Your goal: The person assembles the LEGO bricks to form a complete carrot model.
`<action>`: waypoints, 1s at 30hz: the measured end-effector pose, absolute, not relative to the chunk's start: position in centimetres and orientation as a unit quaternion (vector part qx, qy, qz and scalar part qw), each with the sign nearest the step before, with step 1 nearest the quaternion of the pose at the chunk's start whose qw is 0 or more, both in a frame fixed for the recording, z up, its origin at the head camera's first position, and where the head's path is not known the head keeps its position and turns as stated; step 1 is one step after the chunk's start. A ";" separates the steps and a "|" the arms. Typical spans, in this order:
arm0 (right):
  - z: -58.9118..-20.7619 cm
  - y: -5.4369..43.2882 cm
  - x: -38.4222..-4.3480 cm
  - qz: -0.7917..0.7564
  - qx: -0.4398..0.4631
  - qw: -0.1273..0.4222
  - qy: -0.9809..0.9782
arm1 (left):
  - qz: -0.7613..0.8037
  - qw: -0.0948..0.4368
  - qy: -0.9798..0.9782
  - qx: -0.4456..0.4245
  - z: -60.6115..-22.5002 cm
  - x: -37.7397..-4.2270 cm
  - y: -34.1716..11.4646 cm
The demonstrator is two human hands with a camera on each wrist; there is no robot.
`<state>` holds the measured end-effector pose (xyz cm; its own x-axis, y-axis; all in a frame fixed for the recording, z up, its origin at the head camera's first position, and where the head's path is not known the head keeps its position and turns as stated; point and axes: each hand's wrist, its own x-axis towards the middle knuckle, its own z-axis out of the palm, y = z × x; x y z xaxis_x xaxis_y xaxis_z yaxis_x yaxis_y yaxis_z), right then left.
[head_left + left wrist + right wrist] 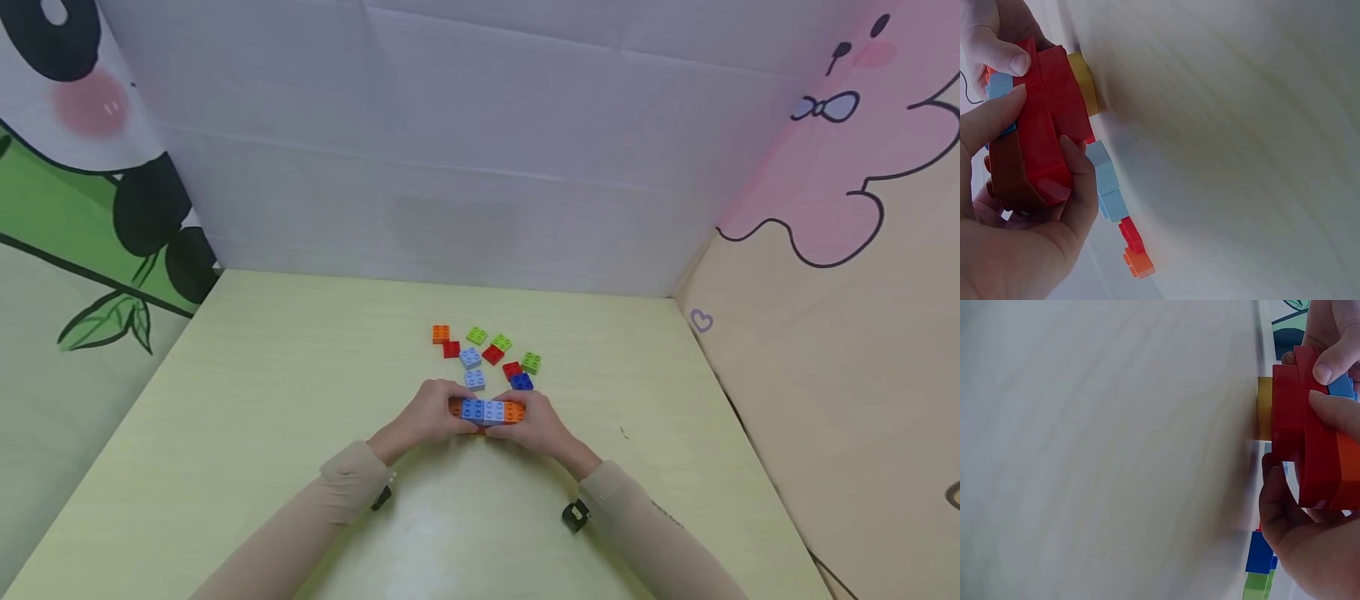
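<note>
Both hands hold one stack of toy building bricks (483,411) upright near the table's middle. Its top row runs orange, blue, light blue and orange. Beneath lie red bricks (1044,125), stepped inward, with a yellow brick (1264,407) at the bottom against the tabletop. My left hand (437,411) grips the left end, thumb on the near side and fingers curled behind. At the opposite end my right hand (538,423) grips likewise. In the left wrist view the two thumbs press close together on the near face. Palms and fingers hide part of the stack's ends.
Loose bricks lie just beyond the stack: an orange brick (441,334), a light blue brick (474,380), a dark blue brick (522,382), a green brick (531,362) and several others. A pale cloth wall (450,167) stands behind the table (300,358).
</note>
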<state>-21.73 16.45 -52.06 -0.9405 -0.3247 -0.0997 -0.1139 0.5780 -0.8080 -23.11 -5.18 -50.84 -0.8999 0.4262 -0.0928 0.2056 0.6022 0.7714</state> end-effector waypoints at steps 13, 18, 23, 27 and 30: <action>-52.1 16.5 -21.6 -0.435 -0.129 0.105 0.885 | 0.414 0.129 0.881 0.187 -51.0 -23.0 -5.2; -52.1 16.5 -21.5 -0.440 -0.121 0.100 0.884 | 0.417 0.127 0.881 0.183 -50.9 -23.0 -5.2; -52.0 16.7 -21.6 -0.439 -0.116 0.102 0.885 | 0.418 0.124 0.880 0.187 -50.7 -22.9 -5.1; -52.0 17.0 -21.7 -0.437 -0.117 0.107 0.885 | 0.414 0.122 0.882 0.187 -50.7 -22.9 -5.1; -51.9 17.4 -21.7 -0.433 -0.119 0.106 0.887 | 0.413 0.122 0.884 0.182 -50.8 -22.9 -5.1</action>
